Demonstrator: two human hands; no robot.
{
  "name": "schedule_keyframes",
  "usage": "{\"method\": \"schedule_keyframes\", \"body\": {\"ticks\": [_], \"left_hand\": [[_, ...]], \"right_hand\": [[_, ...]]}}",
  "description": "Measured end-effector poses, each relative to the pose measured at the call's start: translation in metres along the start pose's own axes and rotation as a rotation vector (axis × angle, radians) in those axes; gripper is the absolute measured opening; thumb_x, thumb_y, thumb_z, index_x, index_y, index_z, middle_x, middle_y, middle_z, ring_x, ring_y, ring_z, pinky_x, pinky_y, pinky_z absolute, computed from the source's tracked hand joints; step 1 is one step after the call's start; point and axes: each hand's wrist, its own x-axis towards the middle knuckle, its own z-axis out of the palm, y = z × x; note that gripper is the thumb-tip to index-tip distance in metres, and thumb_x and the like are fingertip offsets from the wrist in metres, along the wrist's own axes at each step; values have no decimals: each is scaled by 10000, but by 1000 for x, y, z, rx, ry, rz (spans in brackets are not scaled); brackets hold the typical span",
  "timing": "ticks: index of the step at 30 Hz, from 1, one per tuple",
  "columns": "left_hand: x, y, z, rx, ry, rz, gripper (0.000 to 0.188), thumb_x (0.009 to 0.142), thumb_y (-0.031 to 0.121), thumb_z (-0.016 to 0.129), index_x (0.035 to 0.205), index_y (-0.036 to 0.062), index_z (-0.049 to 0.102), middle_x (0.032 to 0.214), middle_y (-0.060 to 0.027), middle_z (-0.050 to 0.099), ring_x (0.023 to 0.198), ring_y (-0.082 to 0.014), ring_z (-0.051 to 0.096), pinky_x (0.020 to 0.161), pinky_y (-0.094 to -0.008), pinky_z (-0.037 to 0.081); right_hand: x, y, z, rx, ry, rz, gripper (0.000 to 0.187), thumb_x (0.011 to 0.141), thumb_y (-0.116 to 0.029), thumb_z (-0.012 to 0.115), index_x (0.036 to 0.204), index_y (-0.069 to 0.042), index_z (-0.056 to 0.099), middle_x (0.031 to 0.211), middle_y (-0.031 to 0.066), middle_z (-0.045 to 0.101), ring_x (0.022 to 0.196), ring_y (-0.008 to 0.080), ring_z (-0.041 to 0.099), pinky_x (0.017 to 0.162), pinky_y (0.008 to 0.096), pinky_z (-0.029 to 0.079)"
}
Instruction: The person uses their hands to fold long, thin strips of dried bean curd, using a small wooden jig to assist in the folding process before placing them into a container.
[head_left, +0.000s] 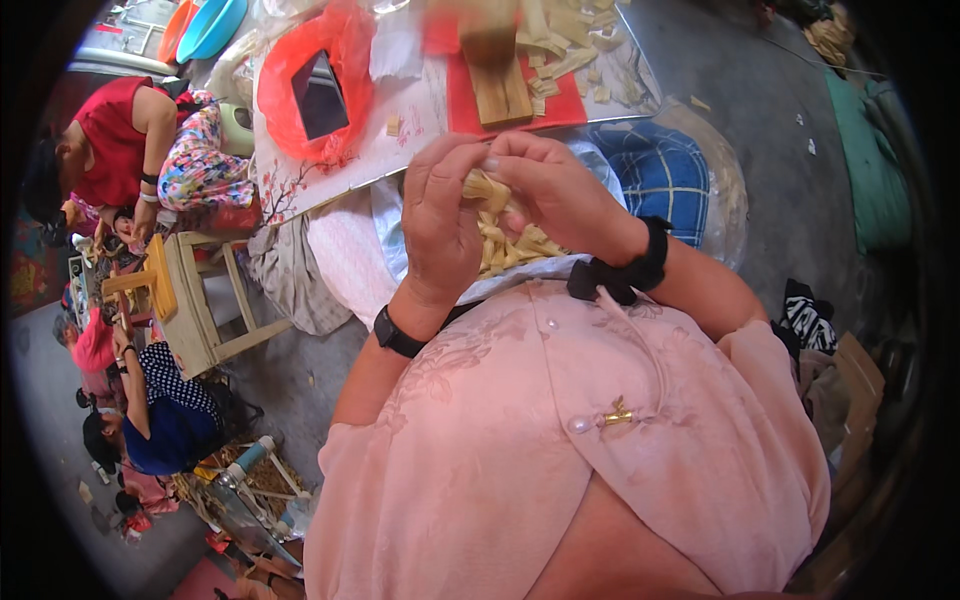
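Close together in front of my chest, my left hand and my right hand have their fingers bent and the tips meeting. A pale yellow folded strip, like dried leaf or straw, is pinched between them, mostly on the left hand's side. Its exact material cannot be told. Under the hands, a white sack lies opened on my lap. Many similar small yellow folded pieces rest in it, partly covered by my fingers.
Beyond my hands stands a table bearing a dark phone on a red plastic bag, a wooden block and loose yellow strips. A blue checked cushion sits right. Several people work at left beside a wooden stool.
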Motion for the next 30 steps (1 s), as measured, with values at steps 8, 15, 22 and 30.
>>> {"method": "schedule_keyframes", "body": {"ticks": [8, 15, 22, 30], "left_hand": [[47, 53, -23, -84, -22, 258, 237, 800, -62, 567, 1031, -10, 573, 923, -154, 589, 844, -332, 581, 747, -381, 485], [22, 6, 0, -332, -279, -283, 92, 961, 68, 467, 994, 6, 527, 910, -102, 581, 842, -215, 584, 742, -317, 477], [22, 4, -4, -738, -285, -488, 157, 958, 6, 472, 1091, 6, 554, 1007, -32, 604, 927, -86, 567, 805, -243, 483], [6, 5, 13, -787, 8, -475, 160, 943, 15, 574, 1085, -32, 632, 1012, -31, 650, 905, -84, 586, 796, -207, 467]], "right_hand": [[-49, -61, 49, -139, -131, -137, 215, 1003, -220, 516, 887, -44, 557, 677, 0, 555, 480, 46, 509, 413, 177, 386], [-23, -23, -7, -980, 133, -622, 200, 948, -212, 604, 975, -14, 607, 747, 112, 611, 614, 191, 612, 552, 277, 468], [-23, -33, -3, -648, 46, -362, 203, 968, -176, 585, 1000, 9, 662, 794, 6, 635, 737, 50, 572, 624, 196, 445], [-11, -23, -17, -434, 67, -279, 130, 947, -159, 618, 960, -47, 556, 635, -17, 549, 482, 23, 456, 416, 182, 329]]}}
